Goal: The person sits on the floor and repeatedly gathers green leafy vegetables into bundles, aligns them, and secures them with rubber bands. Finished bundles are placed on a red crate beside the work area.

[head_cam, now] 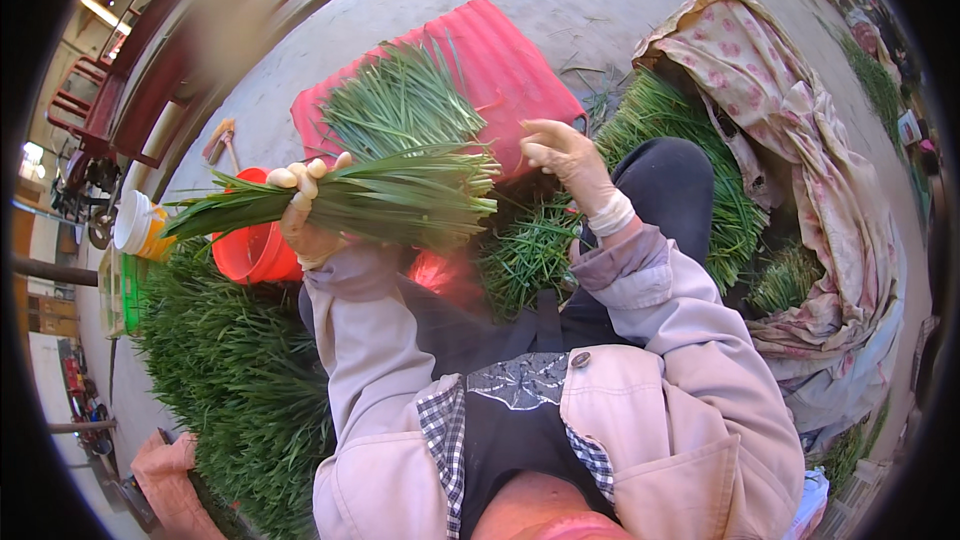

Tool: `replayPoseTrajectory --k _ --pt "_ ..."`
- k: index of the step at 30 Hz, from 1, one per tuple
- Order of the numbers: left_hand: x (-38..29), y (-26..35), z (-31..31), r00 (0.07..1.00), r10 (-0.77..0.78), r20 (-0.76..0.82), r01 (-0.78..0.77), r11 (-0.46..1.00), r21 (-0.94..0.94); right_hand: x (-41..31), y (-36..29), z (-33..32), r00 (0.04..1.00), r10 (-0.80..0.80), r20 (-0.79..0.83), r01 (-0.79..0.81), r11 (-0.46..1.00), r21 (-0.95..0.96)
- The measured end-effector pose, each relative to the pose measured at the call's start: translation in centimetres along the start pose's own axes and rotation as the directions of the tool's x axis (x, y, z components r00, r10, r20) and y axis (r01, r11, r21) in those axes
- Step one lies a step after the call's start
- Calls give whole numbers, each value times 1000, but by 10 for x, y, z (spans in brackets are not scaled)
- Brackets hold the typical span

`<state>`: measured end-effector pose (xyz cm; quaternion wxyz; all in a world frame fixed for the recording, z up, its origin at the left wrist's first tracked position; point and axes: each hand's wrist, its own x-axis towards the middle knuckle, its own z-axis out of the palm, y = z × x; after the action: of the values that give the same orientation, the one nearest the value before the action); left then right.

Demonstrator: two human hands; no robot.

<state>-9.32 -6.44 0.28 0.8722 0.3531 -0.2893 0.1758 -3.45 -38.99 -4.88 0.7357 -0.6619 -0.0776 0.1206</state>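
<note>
My left hand (301, 214) is shut around a thick bunch of long flat green leaves, likely garlic chives (405, 191). The pale cut ends point right and the leaf tips left. My right hand (566, 161) hangs to the right of those ends, apart from them, with bent fingers and nothing visible in them. Both hands seem to wear thin pale gloves. Beyond the bunch, a loose layer of chives (405, 101) lies on a ridged red board (517, 82). Scattered green stalks (525, 259) lie below, between my knees.
A red bucket (251, 259) stands at my left, beside a large heap of chives (232, 360). White and yellow buckets (135, 221) stand farther left, near a small brush (220, 141). On my right, more chives (675, 112) lie partly under a flowered cloth (795, 105).
</note>
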Motion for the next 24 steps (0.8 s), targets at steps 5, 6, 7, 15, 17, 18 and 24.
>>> replayPoseTrajectory --k 5,6,7,15,17,18,24 --pt "2 -7 0 991 -43 129 48 998 -36 4 -32 33 947 -24 322 8 999 52" --pt "1 -5 -1 991 -28 128 32 999 -28 1 -37 28 951 -66 302 39 995 94" --pt "-2 -2 -2 998 -12 64 12 1000 -3 0 -42 19 947 -134 291 92 984 153" --pt "1 15 -19 956 120 -268 -52 968 245 -10 4 -46 939 263 219 18 601 -799" --pt "2 13 -19 955 135 -265 -71 968 240 -21 23 -31 972 172 160 169 -43 -985" --pt "3 12 -18 954 135 -266 -74 971 228 -20 27 -24 980 40 196 183 218 -958" --pt "7 -5 -4 926 152 -346 -74 971 227 -17 25 54 963 -100 251 169 947 -274"
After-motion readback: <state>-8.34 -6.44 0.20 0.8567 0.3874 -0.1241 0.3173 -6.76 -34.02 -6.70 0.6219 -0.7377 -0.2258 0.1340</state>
